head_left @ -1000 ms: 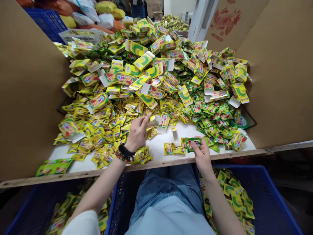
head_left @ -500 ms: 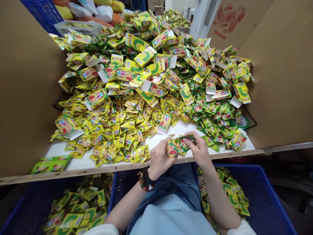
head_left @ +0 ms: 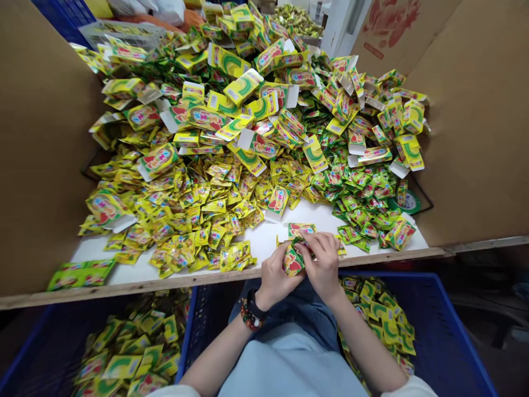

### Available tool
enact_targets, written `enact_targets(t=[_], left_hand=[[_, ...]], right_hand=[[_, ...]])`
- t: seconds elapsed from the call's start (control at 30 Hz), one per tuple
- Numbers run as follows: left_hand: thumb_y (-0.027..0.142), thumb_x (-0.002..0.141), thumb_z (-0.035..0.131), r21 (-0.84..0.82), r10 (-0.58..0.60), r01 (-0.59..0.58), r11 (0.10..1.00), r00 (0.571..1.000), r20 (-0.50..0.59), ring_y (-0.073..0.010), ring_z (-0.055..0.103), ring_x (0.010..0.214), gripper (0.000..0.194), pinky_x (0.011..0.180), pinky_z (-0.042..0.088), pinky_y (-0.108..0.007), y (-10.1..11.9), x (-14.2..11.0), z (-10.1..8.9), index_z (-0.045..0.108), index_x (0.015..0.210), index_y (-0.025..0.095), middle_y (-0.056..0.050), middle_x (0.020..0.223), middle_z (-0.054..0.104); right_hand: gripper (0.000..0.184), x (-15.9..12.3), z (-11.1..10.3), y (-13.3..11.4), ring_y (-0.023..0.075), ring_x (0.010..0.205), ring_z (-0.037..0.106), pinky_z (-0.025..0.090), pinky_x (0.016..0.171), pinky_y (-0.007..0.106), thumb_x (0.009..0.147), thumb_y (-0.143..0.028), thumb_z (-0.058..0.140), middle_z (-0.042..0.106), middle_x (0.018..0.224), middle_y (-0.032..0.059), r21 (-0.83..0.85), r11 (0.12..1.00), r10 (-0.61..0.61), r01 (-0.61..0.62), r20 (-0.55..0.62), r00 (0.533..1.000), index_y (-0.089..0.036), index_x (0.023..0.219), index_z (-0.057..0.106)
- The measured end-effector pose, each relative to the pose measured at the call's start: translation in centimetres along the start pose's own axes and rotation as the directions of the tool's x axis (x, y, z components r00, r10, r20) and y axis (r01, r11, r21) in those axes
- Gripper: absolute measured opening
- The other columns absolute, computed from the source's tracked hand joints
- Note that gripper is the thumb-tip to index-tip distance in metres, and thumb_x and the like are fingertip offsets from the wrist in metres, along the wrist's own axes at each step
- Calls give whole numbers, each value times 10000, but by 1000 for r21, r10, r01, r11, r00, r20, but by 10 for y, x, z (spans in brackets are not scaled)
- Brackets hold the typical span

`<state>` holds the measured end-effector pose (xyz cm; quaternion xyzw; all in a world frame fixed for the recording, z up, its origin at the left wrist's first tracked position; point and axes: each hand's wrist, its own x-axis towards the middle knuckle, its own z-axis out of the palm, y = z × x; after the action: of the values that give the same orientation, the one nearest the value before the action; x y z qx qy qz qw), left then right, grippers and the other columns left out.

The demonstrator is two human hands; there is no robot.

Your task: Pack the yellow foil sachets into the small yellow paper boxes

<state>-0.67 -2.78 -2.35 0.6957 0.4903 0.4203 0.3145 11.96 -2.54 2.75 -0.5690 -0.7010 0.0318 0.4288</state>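
Note:
Near the table's front edge, my left hand (head_left: 278, 275) is closed around a small green and yellow candy box (head_left: 292, 263) with a red fruit print. My right hand (head_left: 324, 264) is closed at the top of that box, its fingers pinching a small green packet that they mostly hide. Just beyond my fingers lies another printed box (head_left: 301, 228) on the white tabletop (head_left: 264, 240). Farther back stands an open box (head_left: 277, 202). Yellow packets (head_left: 182, 251) are heaped to the left and green packets (head_left: 359, 212) to the right.
A high pile of yellow cartons (head_left: 243, 88) covers the back of the table. Cardboard walls (head_left: 475, 138) rise on both sides. Below the edge, blue crates (head_left: 440, 309) hold filled-looking boxes. A green tape roll (head_left: 407, 202) lies at right, a green strip (head_left: 82, 274) at left.
My right hand has moved left, in against my left hand, bringing the green packet to the box's top. A printed box beyond my fingers now shows more. The view has shifted slightly.

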Motion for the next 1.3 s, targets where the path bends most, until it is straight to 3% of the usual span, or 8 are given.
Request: enact_targets(t=[0.37, 0.57, 0.7, 0.8, 0.87, 1.0, 1.17, 1.3], left_hand=[[236, 741, 623, 68, 24, -17, 998, 995, -92, -227, 688, 964, 517, 816, 572, -353, 5, -4, 7, 510, 1244, 206, -86, 1110, 693], [267, 822, 587, 154, 92, -76, 985, 991, -99, -224, 696, 945, 546, 795, 578, -351, -1, -10, 12, 415, 1336, 196, -121, 1139, 678], [325, 829, 618, 151, 187, -168, 974, 975, -118, -211, 682, 932, 616, 769, 573, -347, -8, -11, 13, 317, 1359, 234, -119, 1191, 639], [320, 848, 591, 171, 270, -255, 952, 960, -69, -226, 654, 1018, 514, 784, 567, -366, -11, -10, 15, 328, 1287, 262, -132, 1262, 575], [308, 851, 566, 165, 239, -228, 960, 970, -48, -241, 639, 1059, 570, 801, 565, -386, -10, -9, 14, 267, 1332, 244, -164, 1306, 530], [258, 860, 489, 125, 132, -134, 983, 991, 25, -260, 632, 1068, 616, 815, 561, -404, -4, -6, 12, 220, 1407, 167, -195, 1283, 527], [223, 822, 493, 145, 119, -121, 982, 993, 21, -273, 627, 1071, 570, 807, 558, -384, -3, -4, 13, 321, 1362, 162, -164, 1203, 574], [250, 839, 478, 122, 96, -97, 988, 995, 13, -282, 645, 1022, 575, 780, 555, -395, -7, -5, 12, 296, 1377, 157, -175, 1201, 580]], right_hand=[[352, -12, -11, -16, 285, 1060, 565, 280, 960, 502, 925, -153, 518, 741, 981, 56, -97, 994, 53, -50, 27, 998, -283, 1223, 654], [335, -25, -7, -16, 249, 1121, 619, 221, 1089, 564, 952, -184, 460, 730, 1147, 30, 197, 960, 166, -199, 172, 971, -317, 1179, 667], [555, -30, -2, -4, 251, 1357, 457, 345, 1106, 497, 890, -276, 579, 554, 1421, 66, 489, 773, 401, -403, 114, 909, -295, 1428, 446], [535, -28, 4, 3, 283, 1254, 570, 480, 1012, 478, 870, -351, 587, 618, 1347, 92, 634, 498, 453, -592, 392, 801, -246, 1389, 514], [403, -27, 5, 3, 281, 1176, 630, 485, 1017, 481, 894, -376, 554, 685, 1249, 85, 641, 440, 367, -629, 511, 777, -238, 1262, 642], [335, -26, 4, -3, 280, 1188, 624, 428, 1088, 481, 865, -387, 623, 702, 1220, 70, 609, 601, 315, -518, 415, 854, -252, 1158, 714], [332, -21, 6, -4, 293, 1115, 667, 505, 1008, 484, 896, -393, 580, 735, 1142, 68, 550, 624, 421, -555, 362, 832, -234, 1153, 716], [348, -21, 5, -1, 291, 1151, 649, 495, 1023, 477, 916, -335, 545, 714, 1190, 78, 517, 740, 272, -431, 356, 894, -233, 1220, 679]])
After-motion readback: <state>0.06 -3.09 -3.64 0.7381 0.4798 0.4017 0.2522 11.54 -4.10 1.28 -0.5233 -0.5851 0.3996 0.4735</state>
